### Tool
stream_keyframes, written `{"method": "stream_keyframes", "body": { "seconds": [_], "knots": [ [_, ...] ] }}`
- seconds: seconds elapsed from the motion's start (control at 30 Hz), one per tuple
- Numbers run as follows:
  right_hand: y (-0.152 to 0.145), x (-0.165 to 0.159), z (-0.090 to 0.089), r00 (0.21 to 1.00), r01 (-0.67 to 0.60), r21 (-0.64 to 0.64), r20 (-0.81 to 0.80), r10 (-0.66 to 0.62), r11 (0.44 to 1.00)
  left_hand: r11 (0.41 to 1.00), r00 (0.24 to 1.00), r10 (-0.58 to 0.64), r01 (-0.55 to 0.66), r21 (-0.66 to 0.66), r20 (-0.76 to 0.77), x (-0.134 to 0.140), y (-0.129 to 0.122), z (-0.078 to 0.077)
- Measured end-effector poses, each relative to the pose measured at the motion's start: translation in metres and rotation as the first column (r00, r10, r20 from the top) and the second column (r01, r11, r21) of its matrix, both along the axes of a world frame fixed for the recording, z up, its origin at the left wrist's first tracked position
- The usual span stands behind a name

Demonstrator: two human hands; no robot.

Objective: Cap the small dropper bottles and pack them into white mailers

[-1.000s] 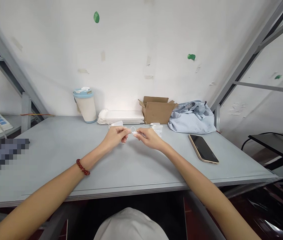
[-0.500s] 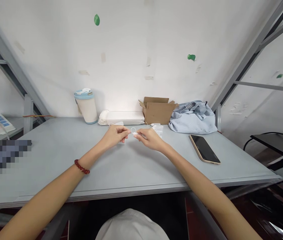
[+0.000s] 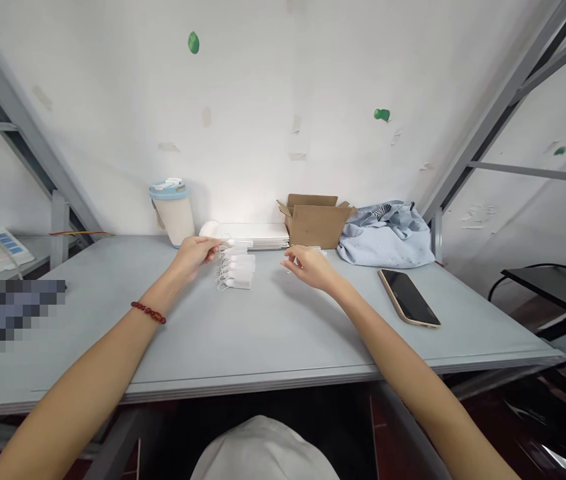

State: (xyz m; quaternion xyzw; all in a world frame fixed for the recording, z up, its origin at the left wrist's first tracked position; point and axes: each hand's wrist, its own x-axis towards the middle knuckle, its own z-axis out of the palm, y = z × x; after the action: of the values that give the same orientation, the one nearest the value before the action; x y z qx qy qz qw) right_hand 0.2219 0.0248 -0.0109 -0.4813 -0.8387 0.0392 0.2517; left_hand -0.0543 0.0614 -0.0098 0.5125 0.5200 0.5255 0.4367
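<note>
My left hand is closed in a pinch at the string end of a white tag. This tag lies at the far end of a column of several similar small white tags, whose string loops point left. To the right of the column, my right hand hovers above the table with bent fingers. A gap shows between its thumb and forefinger, and I see nothing held there. Partly hidden behind the right hand are clear or white pieces on the table.
A stack of white cards, a brown open carton and a crumpled light blue cloth line the wall. Left of them stands a cup with a blue lid. A phone lies on the grey table at the right.
My hands have parted from their meeting point over the middle. The left moved left with a white looped tag to the column; the right stayed near its place. The column is now uncovered.
</note>
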Motion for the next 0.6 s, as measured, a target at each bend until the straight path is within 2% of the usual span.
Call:
{"method": "stream_keyframes", "body": {
  "seconds": [0.1,0.23,0.37,0.6],
  "knots": [
    [0.006,0.005,-0.003,0.999,0.042,-0.010,0.007,-0.042,0.999,0.997,0.996,0.037,-0.032,-0.067,0.081,-0.002,0.004,-0.006],
    [0.012,0.010,-0.006,0.998,0.057,-0.016,0.038,-0.056,0.998,0.994,0.992,0.044,-0.032,-0.108,0.115,0.002,0.003,-0.007],
    [0.014,0.013,-0.008,0.995,0.067,-0.021,0.082,-0.065,0.998,0.991,0.996,0.018,-0.006,-0.137,0.084,0.004,0.004,-0.010],
    [0.012,0.014,-0.006,0.984,0.090,-0.132,0.168,-0.067,0.987,0.989,1.000,-0.003,0.004,-0.149,0.010,0.003,0.008,-0.018]
  ]
}}
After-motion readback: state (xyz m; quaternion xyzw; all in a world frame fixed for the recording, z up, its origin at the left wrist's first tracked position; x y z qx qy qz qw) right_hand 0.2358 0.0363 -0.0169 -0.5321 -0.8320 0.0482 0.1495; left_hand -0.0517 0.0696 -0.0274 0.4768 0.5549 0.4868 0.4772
